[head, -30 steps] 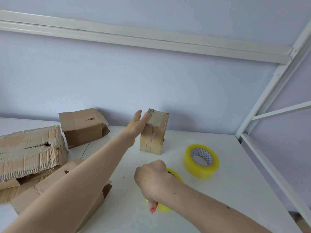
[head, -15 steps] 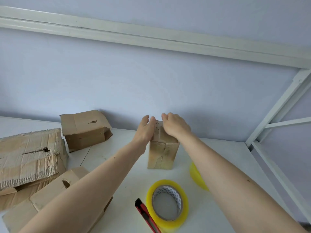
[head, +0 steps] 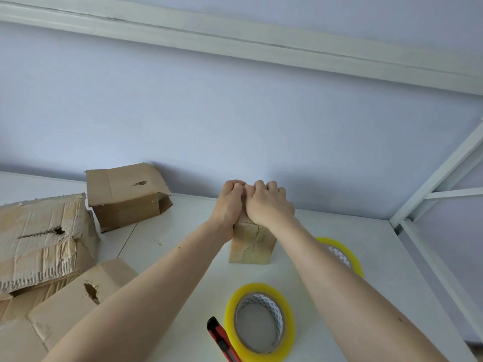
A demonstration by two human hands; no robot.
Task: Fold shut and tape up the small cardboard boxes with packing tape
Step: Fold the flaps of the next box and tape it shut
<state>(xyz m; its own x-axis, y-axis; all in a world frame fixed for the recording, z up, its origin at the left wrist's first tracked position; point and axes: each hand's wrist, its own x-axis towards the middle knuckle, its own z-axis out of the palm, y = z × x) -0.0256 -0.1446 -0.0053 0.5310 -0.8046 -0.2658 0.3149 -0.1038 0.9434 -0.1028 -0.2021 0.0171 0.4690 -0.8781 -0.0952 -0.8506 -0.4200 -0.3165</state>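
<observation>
Standing upright near the far edge of the white table [head: 366, 257], a small cardboard box [head: 252, 244] is gripped at its top by both hands, which meet above it with knuckles nearly touching. The left hand [head: 228, 205] is wrapped over the box's upper left side, its fingers curled down over the top edge. The right hand [head: 268, 203] is clamped over the upper right side in the same way, its fingers bent over the top and its thumb hidden. The box's top face is covered by the two hands, so the state of its flaps cannot be told; only the creased lower front of the box is seen beneath the wrists. Just in front of the box, nearer the camera, a yellow roll of packing tape [head: 260, 322] is laid flat on the table, and a red and black utility knife [head: 222, 340] is placed just beside its left edge. A second yellow tape roll [head: 342, 253] is partly hidden behind the right forearm, to the right of the box. Well apart on the left, a medium cardboard box [head: 125, 194] is set against the pale blue wall [head: 235, 113] with an end flap hanging open. A large crumpled box [head: 41, 239] with a torn hole is seen at the left edge, and a long torn box [head: 65, 309] is laid in front of it. A white metal frame [head: 444, 178] is seen along the right side.
</observation>
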